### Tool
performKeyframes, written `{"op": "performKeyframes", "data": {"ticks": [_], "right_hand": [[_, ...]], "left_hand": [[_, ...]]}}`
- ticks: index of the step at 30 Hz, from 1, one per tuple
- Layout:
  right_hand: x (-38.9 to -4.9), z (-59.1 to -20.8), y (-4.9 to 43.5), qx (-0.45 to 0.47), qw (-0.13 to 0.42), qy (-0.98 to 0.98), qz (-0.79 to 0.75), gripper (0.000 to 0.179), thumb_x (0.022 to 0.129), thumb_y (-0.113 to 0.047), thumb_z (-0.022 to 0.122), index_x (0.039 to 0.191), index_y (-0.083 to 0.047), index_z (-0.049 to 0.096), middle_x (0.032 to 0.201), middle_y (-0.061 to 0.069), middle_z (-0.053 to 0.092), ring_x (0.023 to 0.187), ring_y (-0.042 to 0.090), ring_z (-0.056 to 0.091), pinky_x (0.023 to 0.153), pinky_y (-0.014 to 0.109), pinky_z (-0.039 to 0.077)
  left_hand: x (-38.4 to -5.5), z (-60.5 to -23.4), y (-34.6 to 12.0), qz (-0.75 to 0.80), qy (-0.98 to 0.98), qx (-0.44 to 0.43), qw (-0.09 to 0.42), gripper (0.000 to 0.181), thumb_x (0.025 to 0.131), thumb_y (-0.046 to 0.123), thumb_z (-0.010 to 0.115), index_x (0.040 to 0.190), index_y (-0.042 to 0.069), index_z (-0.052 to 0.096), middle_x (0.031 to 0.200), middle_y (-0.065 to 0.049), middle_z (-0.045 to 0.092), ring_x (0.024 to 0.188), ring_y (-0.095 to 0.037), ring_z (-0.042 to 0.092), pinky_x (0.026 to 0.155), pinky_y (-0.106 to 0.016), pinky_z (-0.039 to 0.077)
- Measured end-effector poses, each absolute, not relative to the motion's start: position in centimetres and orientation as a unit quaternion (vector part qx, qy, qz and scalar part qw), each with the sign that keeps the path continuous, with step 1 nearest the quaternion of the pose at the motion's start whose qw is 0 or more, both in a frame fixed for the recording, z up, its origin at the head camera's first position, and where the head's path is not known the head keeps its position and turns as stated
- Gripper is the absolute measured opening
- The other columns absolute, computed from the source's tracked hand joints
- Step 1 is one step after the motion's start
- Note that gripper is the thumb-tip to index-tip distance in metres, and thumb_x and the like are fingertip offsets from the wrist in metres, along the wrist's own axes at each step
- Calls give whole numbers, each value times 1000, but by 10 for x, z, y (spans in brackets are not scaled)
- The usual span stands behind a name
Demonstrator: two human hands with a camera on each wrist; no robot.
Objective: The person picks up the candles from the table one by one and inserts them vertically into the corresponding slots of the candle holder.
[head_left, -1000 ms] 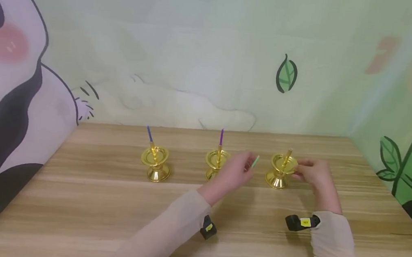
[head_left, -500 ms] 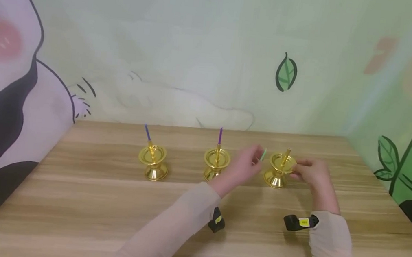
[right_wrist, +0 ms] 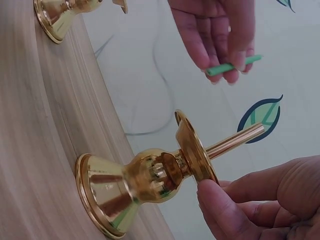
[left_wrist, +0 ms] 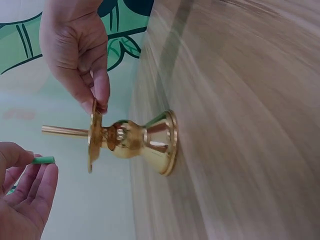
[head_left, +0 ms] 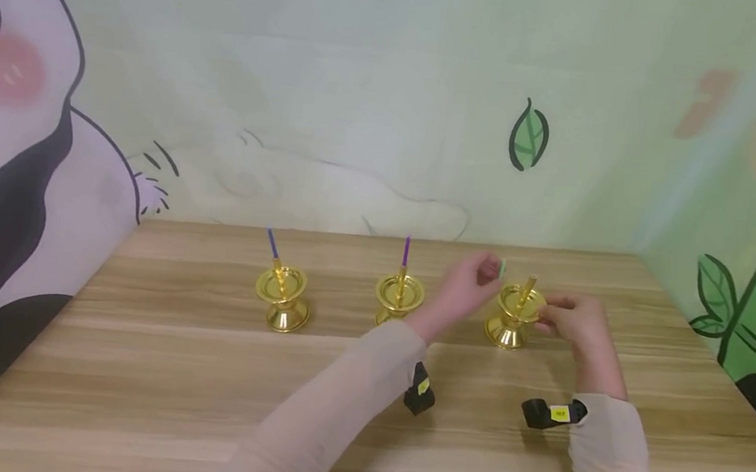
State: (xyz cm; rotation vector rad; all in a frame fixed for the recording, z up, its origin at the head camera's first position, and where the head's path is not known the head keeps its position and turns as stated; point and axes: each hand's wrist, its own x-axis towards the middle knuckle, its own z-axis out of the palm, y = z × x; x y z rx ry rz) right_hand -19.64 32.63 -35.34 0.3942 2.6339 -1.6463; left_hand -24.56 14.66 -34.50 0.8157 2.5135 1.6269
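Three gold candle holders stand in a row on the wooden table (head_left: 134,395). The left holder (head_left: 282,295) and the middle holder (head_left: 400,296) each carry a thin purple candle. The right holder (head_left: 514,315) (left_wrist: 132,140) (right_wrist: 150,182) has a bare gold spike. My left hand (head_left: 475,278) (right_wrist: 220,35) pinches a small green candle (head_left: 503,267) (left_wrist: 43,160) (right_wrist: 232,65) just above and left of that spike. My right hand (head_left: 569,320) (left_wrist: 80,55) (right_wrist: 260,200) pinches the rim of the right holder's dish.
Painted walls with leaf and panda shapes close off the back and right of the table. Black wrist cameras (head_left: 420,390) (head_left: 551,414) sit on both sleeves.
My left hand has carried the green candle up and to the right, from near the middle holder to just beside the right holder's spike. My right hand has stayed on the dish rim.
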Motion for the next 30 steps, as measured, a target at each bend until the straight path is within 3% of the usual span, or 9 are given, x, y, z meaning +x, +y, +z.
{"op": "performKeyframes", "data": {"ticks": [30], "right_hand": [[-197, -352, 324, 136, -5, 832, -538, 41, 93, -1, 51, 127, 22, 43, 119, 36, 54, 68, 1, 61, 71, 20, 58]], "left_hand": [[-251, -324, 184, 539, 786, 302, -35, 17, 92, 9, 61, 106, 2, 56, 104, -11, 66, 90, -15, 63, 76, -10, 49]]}}
